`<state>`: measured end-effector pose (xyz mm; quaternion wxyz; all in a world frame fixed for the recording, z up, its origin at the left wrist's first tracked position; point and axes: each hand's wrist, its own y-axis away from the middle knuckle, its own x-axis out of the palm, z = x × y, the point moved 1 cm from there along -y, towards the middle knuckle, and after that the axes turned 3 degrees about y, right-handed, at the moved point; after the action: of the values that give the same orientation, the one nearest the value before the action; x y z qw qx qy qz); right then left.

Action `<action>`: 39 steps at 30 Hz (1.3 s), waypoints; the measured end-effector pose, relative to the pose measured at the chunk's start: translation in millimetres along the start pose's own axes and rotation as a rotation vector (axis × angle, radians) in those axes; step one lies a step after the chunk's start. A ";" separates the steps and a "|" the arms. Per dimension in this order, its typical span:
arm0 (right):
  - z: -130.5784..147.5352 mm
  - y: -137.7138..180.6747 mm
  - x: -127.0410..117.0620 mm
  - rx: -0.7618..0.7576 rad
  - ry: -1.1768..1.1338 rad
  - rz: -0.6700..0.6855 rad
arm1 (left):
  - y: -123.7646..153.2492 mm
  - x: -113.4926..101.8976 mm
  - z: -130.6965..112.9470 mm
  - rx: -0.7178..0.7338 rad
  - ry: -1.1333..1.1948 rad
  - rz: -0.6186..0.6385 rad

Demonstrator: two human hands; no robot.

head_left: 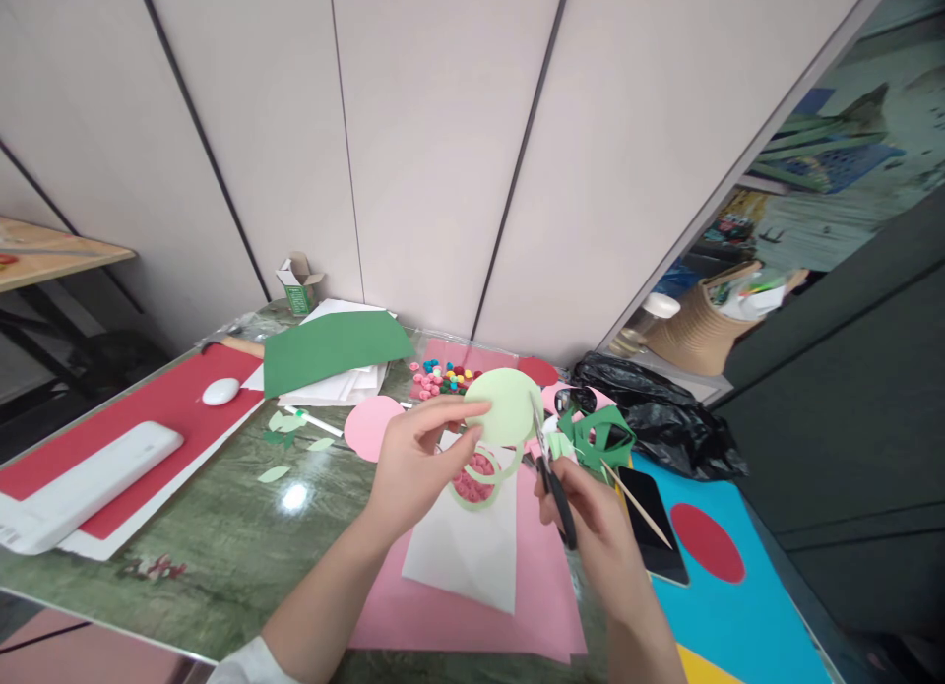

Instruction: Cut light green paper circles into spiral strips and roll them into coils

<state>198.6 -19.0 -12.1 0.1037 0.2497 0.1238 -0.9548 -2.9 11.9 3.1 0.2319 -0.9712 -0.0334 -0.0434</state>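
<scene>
Between thumb and fingers, my left hand [420,458] pinches a pale green paper circle [506,406] by its left edge, held up above the table. My right hand [591,507] grips a pair of scissors [557,497] with black handles. Their blades meet the circle's right edge, and a thin pale green paper strip [509,467] curls down below it. Under the circle, a pink rolled-paper flower piece [473,479] with a pale green rim rests on a white sheet [465,556]. That sheet lies on pink paper [538,615].
Dark green paper [336,349], a pink circle [371,426] and small leaf cutouts [275,474] lie left. Green scraps [601,436], a black plastic bag [664,423], a phone [654,527], a wooden stick [639,507] and blue paper [738,615] are right. A wall [435,172] rises behind.
</scene>
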 end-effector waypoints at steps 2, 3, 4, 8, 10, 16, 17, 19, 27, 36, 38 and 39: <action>-0.1 0.3 -0.5 -0.003 0.003 0.000 | -0.5 0.5 -1.4 0.002 -0.004 -0.016; -0.3 0.4 -0.7 -0.004 0.005 0.000 | -0.6 0.9 -1.8 0.005 0.001 -0.022; -0.5 0.5 -0.9 -0.004 0.008 -0.001 | -0.6 1.2 -1.7 0.006 0.010 -0.028; -1.8 1.0 -0.9 -0.010 0.022 0.005 | 0.6 2.7 1.2 -0.006 0.063 -0.035; -2.3 1.2 -0.6 -0.009 0.026 0.006 | 0.9 3.4 2.5 -0.015 0.089 -0.027; -0.6 0.3 -1.1 0.018 -0.016 0.013 | 0.4 3.4 2.4 -0.016 0.067 -0.034; 0.0 0.0 -1.5 0.017 -0.028 0.015 | 0.5 3.3 2.5 -0.022 0.058 -0.021; 1.0 -0.6 -2.3 0.015 -0.054 0.015 | 1.0 3.1 3.3 -0.038 0.040 0.012; -0.3 0.2 -3.3 0.028 -0.066 0.007 | 1.7 3.2 5.7 -0.067 0.013 0.075; -1.0 1.4 -4.6 0.009 -0.049 0.013 | 0.3 1.5 0.8 -0.015 0.021 0.040; -1.9 1.4 -4.7 0.010 -0.048 0.018 | -0.1 1.4 -0.2 0.000 0.014 0.040; -2.5 1.4 -4.8 0.012 -0.047 0.020 | -0.2 1.2 -0.3 0.007 0.013 0.043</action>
<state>204.2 -19.0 -12.1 0.1146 0.2290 0.1128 -0.9601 -1.7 11.9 3.6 0.2364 -0.9706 -0.0114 -0.0447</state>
